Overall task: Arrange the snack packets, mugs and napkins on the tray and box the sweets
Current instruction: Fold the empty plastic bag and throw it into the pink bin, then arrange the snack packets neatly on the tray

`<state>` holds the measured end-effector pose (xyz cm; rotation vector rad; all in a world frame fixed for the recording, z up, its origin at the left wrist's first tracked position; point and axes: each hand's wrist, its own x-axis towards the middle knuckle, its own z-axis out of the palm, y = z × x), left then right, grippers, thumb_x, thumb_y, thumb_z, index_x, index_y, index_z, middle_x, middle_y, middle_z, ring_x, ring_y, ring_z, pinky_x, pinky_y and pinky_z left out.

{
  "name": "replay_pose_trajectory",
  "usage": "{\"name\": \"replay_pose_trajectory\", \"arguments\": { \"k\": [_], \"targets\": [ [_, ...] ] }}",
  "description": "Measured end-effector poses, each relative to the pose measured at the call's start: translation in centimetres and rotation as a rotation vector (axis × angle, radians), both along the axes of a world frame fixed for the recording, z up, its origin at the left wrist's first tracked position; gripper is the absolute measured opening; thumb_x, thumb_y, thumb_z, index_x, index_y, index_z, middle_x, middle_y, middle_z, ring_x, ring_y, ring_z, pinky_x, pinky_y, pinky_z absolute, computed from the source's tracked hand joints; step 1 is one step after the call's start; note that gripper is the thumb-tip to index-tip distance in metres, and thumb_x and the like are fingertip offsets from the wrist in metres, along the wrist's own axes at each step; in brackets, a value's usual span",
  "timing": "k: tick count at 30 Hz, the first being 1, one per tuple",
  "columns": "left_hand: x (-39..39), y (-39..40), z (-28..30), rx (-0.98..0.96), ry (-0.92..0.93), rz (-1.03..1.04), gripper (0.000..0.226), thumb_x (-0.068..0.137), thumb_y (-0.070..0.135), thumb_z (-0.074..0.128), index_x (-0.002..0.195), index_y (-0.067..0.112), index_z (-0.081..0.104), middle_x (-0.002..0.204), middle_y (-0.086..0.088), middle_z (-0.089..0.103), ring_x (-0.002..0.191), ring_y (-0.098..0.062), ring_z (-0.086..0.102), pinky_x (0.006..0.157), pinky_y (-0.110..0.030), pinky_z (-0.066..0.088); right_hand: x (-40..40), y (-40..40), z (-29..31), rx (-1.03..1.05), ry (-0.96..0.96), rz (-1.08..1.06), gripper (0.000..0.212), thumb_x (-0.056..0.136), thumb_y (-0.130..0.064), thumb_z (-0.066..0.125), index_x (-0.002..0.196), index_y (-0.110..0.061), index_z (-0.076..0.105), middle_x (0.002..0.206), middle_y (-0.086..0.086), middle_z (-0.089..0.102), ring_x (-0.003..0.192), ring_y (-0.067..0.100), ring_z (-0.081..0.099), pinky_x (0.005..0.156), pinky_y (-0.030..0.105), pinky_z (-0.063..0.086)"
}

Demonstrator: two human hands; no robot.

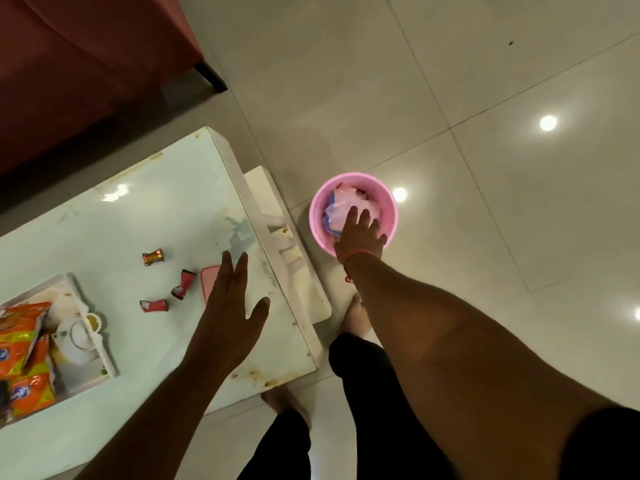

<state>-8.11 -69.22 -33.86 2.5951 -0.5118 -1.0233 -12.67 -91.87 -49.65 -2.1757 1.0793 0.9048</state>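
Judging from the single head view, the task is partly complete. The tray (107,355) sits at the left end of the table (166,216), near the table's front edge. It already carries the orange snack packets (24,351), stacked along its left side, and a white mug (78,336) beside them on its right half. Napkins cannot be confirmed on the tray.

Boxing of the sweets is not yet done. Three wrapped sweets lie loose on the table surface, between the tray and the right end: one sweet (152,257) toward the far side, a second sweet (183,284) nearer the middle, and a third sweet (154,305) closest to the tray. A pink box (209,280) lies just right of the second sweet, partly hidden.

The left hand (228,306) hovers over the table near its right end, fingers straight and spread, holding nothing. Its fingers cover part of the pink box; the sweets lie just left of them, apart from the hand.

The right hand (360,237) reaches off the table's right end into a pink bin (318,216) on the floor. Its fingers lie extended on the crumpled wrappers inside; a grip cannot be confirmed.

Remaining work, as judged: sweets into the box, napkins onto the tray.
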Motion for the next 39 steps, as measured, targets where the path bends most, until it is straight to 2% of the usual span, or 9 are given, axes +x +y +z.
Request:
{"name": "replay_pose_trajectory", "arguments": {
  "k": [4,9,14,18,21,25,31,37,39],
  "targets": [
    [-0.6,2.6,3.0,0.063,-0.027,-0.016,0.086,0.093,0.046,0.052,0.156,0.027,-0.003,0.158,0.011,-0.021,0.148,-0.011,-0.011,0.121,-0.046,0.02,-1.5,1.6,4.9,0.019,-0.003,0.108,0.083,0.096,-0.037,0.055,0.157,-0.02,0.001,0.165,0.011,0.004,0.149,0.04,0.011,0.116,0.059,0.022],
    [-0.6,5.4,8.8,0.12,-0.106,-0.017,0.086,0.093,0.054,0.047,0.156,0.026,-0.004,0.165,-0.003,-0.01,0.152,-0.028,0.001,0.12,-0.053,0.018,-1.4,3.7,14.5,0.038,-0.067,0.217,0.091,0.093,-0.052,0.054,0.157,-0.023,-0.004,0.166,0.007,-0.002,0.15,0.04,0.006,0.116,0.061,0.021],
    [-0.9,9.4,15.2,0.151,-0.208,-0.013,0.081,0.093,0.063,0.038,0.156,0.031,-0.001,0.166,-0.003,-0.007,0.152,-0.028,0.002,0.118,-0.057,0.015,-0.8,8.6,24.3,0.0,-0.157,0.276,0.09,0.092,-0.064,0.045,0.157,-0.026,-0.004,0.166,0.004,-0.006,0.152,0.035,0.003,0.116,0.062,0.016],
    [-0.7,16.5,19.9,0.165,-0.264,-0.002,0.079,0.092,0.069,0.026,0.155,0.034,-0.007,0.165,0.002,-0.014,0.152,-0.024,-0.008,0.12,-0.056,0.007,0.0,16.2,30.6,-0.039,-0.24,0.363,0.09,0.089,-0.072,0.038,0.157,-0.03,-0.006,0.166,0.002,-0.009,0.152,0.036,-0.002,0.118,0.061,0.01],
    [-1.1,23.2,22.5,0.18,-0.278,-0.028,0.078,0.091,0.072,0.018,0.153,0.037,-0.013,0.163,0.003,-0.02,0.151,-0.025,-0.014,0.12,-0.057,0.002,0.0,22.9,34.4,-0.114,-0.283,0.429,0.091,0.088,-0.075,0.034,0.157,-0.03,-0.006,0.166,0.003,-0.007,0.151,0.037,0.002,0.117,0.059,0.012],
    [-1.8,33.4,25.3,0.194,-0.291,0.01,0.078,0.091,0.074,0.016,0.154,0.037,-0.011,0.164,0.002,-0.018,0.151,-0.028,-0.015,0.119,-0.059,0.001,-0.3,33.2,38.2,-0.066,-0.352,0.415,0.094,0.085,-0.079,0.037,0.156,-0.034,-0.004,0.166,0.0,-0.009,0.152,0.033,0.0,0.117,0.06,0.012],
    [-1.9,46.3,29.1,0.205,-0.371,0.114,0.078,0.092,0.072,0.021,0.155,0.034,-0.005,0.166,-0.001,-0.011,0.152,-0.03,-0.009,0.117,-0.062,0.003,1.1,46.0,42.4,-0.068,-0.414,0.552,0.092,0.085,-0.078,0.037,0.156,-0.034,-0.003,0.166,0.0,-0.01,0.152,0.032,-0.002,0.117,0.061,0.01],
    [-1.1,51.3,30.4,0.193,-0.377,0.156,0.085,0.086,0.077,0.013,0.155,0.032,-0.005,0.166,-0.004,-0.011,0.152,-0.033,-0.005,0.117,-0.064,0.005,3.2,52.4,45.2,-0.096,-0.437,0.671,0.091,0.086,-0.078,0.034,0.156,-0.032,-0.003,0.166,0.002,-0.008,0.152,0.033,-0.002,0.116,0.062,0.01],
    [-0.7,51.8,30.1,0.201,-0.373,0.161,0.094,0.076,0.083,-0.002,0.155,0.032,-0.006,0.165,-0.003,-0.011,0.152,-0.033,-0.005,0.117,-0.064,0.006,3.8,53.4,45.4,-0.104,-0.424,0.691,0.09,0.087,-0.077,0.034,0.156,-0.032,-0.002,0.166,0.002,-0.008,0.152,0.033,-0.002,0.117,0.061,0.009]
  ]
}}
